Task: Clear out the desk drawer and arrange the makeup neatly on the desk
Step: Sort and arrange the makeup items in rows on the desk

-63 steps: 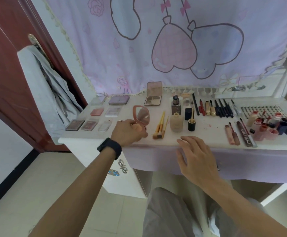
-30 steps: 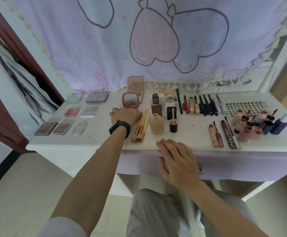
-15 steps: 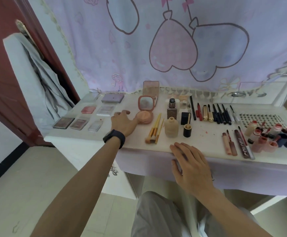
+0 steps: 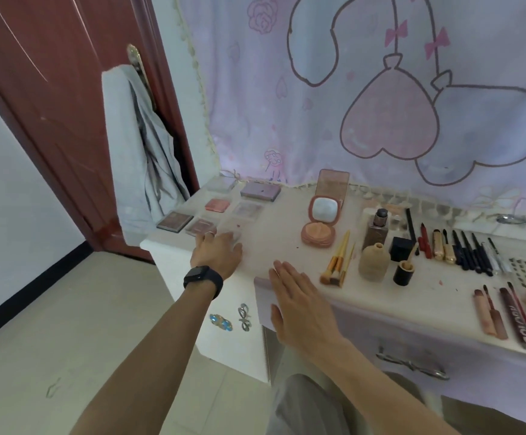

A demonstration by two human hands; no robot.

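Seven flat palettes [image 4: 248,209] lie grouped at the left of the bench [image 4: 280,243]. One open palette [image 4: 333,185] stands at the far edge, with one round compact [image 4: 318,232] just near of it. Three brushes [image 4: 337,265] lie together. To their right stand two bottles [image 4: 373,262], one black cube [image 4: 400,246] and one black pot [image 4: 403,273]. Two gold tubes [image 4: 438,248] lie farther right; the dark pencils [image 4: 468,252] beside them are too crowded to count. Two hands show: the left hand [image 4: 217,251] and the right hand [image 4: 299,306].
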